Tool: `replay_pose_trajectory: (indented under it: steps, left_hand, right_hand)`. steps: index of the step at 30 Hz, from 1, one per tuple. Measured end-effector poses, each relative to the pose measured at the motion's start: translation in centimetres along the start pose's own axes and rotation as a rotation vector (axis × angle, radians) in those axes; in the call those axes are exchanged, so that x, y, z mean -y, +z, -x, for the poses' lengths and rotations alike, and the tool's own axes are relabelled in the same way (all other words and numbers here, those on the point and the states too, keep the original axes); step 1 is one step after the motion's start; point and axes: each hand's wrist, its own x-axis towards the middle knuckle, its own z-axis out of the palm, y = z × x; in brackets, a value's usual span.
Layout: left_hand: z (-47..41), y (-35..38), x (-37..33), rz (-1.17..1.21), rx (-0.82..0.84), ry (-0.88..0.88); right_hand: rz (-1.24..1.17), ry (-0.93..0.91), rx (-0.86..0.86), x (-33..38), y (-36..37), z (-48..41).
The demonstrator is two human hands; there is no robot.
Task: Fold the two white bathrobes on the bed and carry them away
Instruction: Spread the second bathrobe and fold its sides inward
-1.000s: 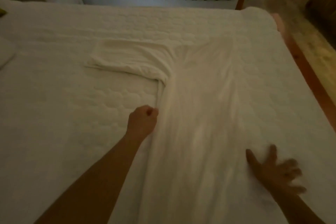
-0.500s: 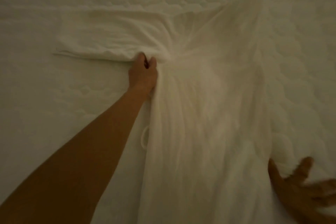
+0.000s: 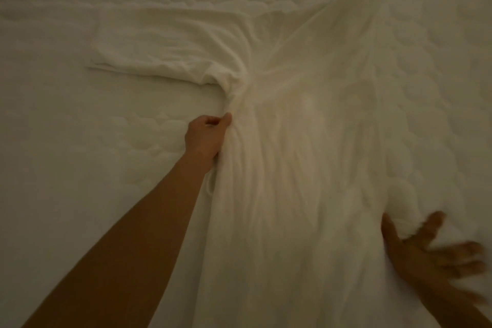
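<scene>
A: Down the side of the robe that left hand (image 3: 206, 137) is sliding. Half a second back it was pinching right up at the armpit; now it is sitting lower on the edge, and the cloth is bunching toward it.

B: Starting big: the bed (image 3: 66, 141) is filling the whole view, quilted cover, pale and dim. Lying on it lengthwise is one white bathrobe (image 3: 292, 154), collar end away from us, hem running out of view at the bottom.

A: And the sleeve (image 3: 165, 45) is stretching flat to the left, well clear of the body of the robe.

B: Only one robe showing, mind. The second is nowhere in this view.

A: Hands, then. Left hand is curled closed, thumb and fingers gripping the robe's left edge below the sleeve seam. Right hand (image 3: 426, 250) is spread wide, fingers splayed and blurred, lying by the robe's right edge near the bottom, gripping nothing that I can make out.

B: So I am reading this as straightening, the first fold just getting set up. Next, I reckon, that sleeve needs bringing across onto the body, with the right hand pinning the cloth so it is not dragging.

A: Any labels, any writing?

B: None readable. Plain white all over.
</scene>
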Motion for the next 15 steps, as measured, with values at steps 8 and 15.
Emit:
replay_pose_trajectory:
  steps: [8,15]
  left_hand:
    - [15.8,0.0,6.5,-0.585,-0.253,0.703]
    - [31.8,-4.0,24.3,-0.986,0.206,0.902]
  right_hand:
    - [0.052,-0.188,-0.169,2.7,1.1,2.6]
    - [0.289,-1.022,-0.003,-8.0,4.2,18.8]
